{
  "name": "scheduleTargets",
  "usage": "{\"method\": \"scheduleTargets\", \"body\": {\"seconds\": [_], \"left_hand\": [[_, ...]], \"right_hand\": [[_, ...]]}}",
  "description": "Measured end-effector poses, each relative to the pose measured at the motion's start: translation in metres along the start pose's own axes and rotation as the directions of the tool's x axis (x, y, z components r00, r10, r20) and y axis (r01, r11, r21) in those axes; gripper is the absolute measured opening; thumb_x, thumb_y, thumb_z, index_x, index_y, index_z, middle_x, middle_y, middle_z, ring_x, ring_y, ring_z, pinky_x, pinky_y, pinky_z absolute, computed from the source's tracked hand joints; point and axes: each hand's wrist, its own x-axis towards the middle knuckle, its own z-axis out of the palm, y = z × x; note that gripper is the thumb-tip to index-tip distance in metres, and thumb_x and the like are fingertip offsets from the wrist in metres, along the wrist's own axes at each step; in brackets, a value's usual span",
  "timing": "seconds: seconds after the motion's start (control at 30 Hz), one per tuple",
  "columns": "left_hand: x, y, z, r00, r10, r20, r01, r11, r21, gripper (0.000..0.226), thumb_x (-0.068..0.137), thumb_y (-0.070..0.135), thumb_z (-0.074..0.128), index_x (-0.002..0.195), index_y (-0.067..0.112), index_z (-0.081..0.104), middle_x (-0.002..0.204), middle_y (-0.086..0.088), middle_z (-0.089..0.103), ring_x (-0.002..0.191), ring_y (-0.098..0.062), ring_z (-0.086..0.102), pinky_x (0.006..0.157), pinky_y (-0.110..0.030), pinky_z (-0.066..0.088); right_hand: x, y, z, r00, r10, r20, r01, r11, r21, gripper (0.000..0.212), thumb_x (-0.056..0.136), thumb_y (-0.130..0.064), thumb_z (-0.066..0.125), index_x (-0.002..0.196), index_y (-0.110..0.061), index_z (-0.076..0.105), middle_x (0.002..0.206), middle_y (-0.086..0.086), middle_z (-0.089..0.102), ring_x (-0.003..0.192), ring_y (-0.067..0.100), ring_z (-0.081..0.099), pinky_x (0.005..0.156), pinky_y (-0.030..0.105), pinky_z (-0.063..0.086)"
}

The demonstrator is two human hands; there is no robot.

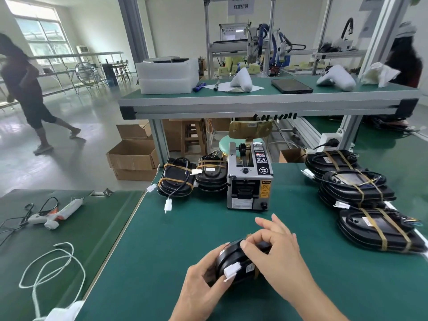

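Green workshop bench mat (185,228) | left grip (203,283), right grip (278,258) both holding black bundle (229,256) | tape dispenser (250,179) behind

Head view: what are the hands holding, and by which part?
A black bundle with a white plug: the left hand grips its near left edge, and the right hand curls over its top right side.

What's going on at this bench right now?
A person holds a stack of black oval parts at the green table with both hands. The left hand grips its near end beside a white connector. The right hand curls over the top, apparently on a strip of tan tape. A tape dispenser stands behind, with taped bundles of similar parts on either side.
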Motion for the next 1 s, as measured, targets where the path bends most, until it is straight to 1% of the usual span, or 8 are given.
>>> {"method": "scheduleTargets", "body": {"seconds": [0.13,0.3,0.4,0.53,0.6,0.7,0.8,1.0], "left_hand": [[-0.001,-0.002,-0.001,1.000,0.017,-0.004,-0.017,1.000,0.024,0.053,0.097,0.038,0.077,0.147,0.030,0.060,0.139,-0.003,0.071,0.131,-0.025,0.067,0.109,-0.046,0.054],[-0.002,-0.002,0.000,0.999,0.033,-0.008,-0.033,0.998,0.045,0.053,0.097,0.038,0.078,0.146,0.029,0.061,0.138,-0.003,0.072,0.130,-0.025,0.067,0.109,-0.050,0.054],[-0.002,-0.003,0.000,0.999,0.039,-0.008,-0.039,0.998,0.055,0.054,0.096,0.037,0.078,0.147,0.028,0.061,0.138,-0.003,0.072,0.130,-0.025,0.067,0.110,-0.051,0.054],[-0.002,-0.003,0.000,0.999,0.043,-0.005,-0.043,0.997,0.071,0.054,0.096,0.038,0.078,0.146,0.031,0.061,0.139,-0.003,0.071,0.130,-0.026,0.067,0.109,-0.050,0.054],[-0.002,-0.004,0.000,0.999,0.048,-0.004,-0.047,0.996,0.076,0.054,0.096,0.037,0.078,0.147,0.030,0.060,0.139,-0.004,0.071,0.130,-0.026,0.067,0.110,-0.051,0.053],[-0.003,-0.005,0.000,0.999,0.042,-0.002,-0.042,0.996,0.079,0.055,0.097,0.035,0.078,0.148,0.026,0.060,0.140,-0.004,0.071,0.131,-0.027,0.067,0.110,-0.054,0.052],[-0.002,-0.006,-0.001,0.999,0.035,-0.003,-0.034,0.996,0.086,0.056,0.097,0.033,0.078,0.149,0.022,0.059,0.141,-0.004,0.070,0.132,-0.027,0.066,0.110,-0.058,0.052],[-0.002,-0.007,-0.001,0.999,0.033,0.005,-0.033,0.995,0.096,0.056,0.097,0.037,0.079,0.148,0.029,0.059,0.144,-0.002,0.068,0.135,-0.026,0.064,0.112,-0.057,0.050]], "right_hand": [[0.001,0.002,0.007,0.999,0.012,-0.048,-0.011,1.000,0.007,0.023,0.091,-0.036,0.074,0.071,-0.025,0.073,0.146,-0.027,0.047,0.143,-0.019,0.004,0.126,0.035,-0.011],[0.001,0.003,0.009,0.997,0.013,-0.071,-0.015,0.999,-0.029,0.025,0.092,-0.036,0.072,0.069,-0.027,0.071,0.150,-0.026,0.045,0.150,-0.013,0.002,0.125,0.033,-0.010],[0.001,0.001,0.010,0.997,0.011,-0.070,-0.014,0.999,-0.039,0.025,0.092,-0.036,0.072,0.068,-0.027,0.071,0.150,-0.026,0.045,0.145,-0.017,0.002,0.124,0.032,-0.011],[0.001,-0.001,0.010,0.997,0.015,-0.076,-0.018,0.999,-0.048,0.025,0.092,-0.036,0.072,0.068,-0.028,0.071,0.149,-0.024,0.047,0.141,-0.017,0.004,0.125,0.036,-0.009],[0.001,-0.003,0.011,0.996,0.018,-0.085,-0.023,0.998,-0.055,0.025,0.092,-0.035,0.072,0.067,-0.028,0.071,0.149,-0.023,0.047,0.142,-0.016,0.006,0.126,0.037,-0.008],[0.001,-0.005,0.013,0.995,0.031,-0.099,-0.037,0.997,-0.066,0.026,0.091,-0.035,0.073,0.066,-0.028,0.070,0.150,-0.021,0.049,0.150,-0.007,0.008,0.127,0.038,-0.007],[0.000,-0.007,0.014,0.993,0.040,-0.107,-0.049,0.996,-0.081,0.026,0.089,-0.033,0.073,0.064,-0.028,0.068,0.149,-0.019,0.050,0.152,-0.003,0.009,0.127,0.039,-0.008],[-0.001,-0.011,0.014,0.992,0.051,-0.115,-0.062,0.993,-0.100,0.022,0.089,-0.031,0.072,0.068,-0.027,0.068,0.147,-0.017,0.052,0.153,0.000,0.011,0.127,0.041,-0.006]]}}
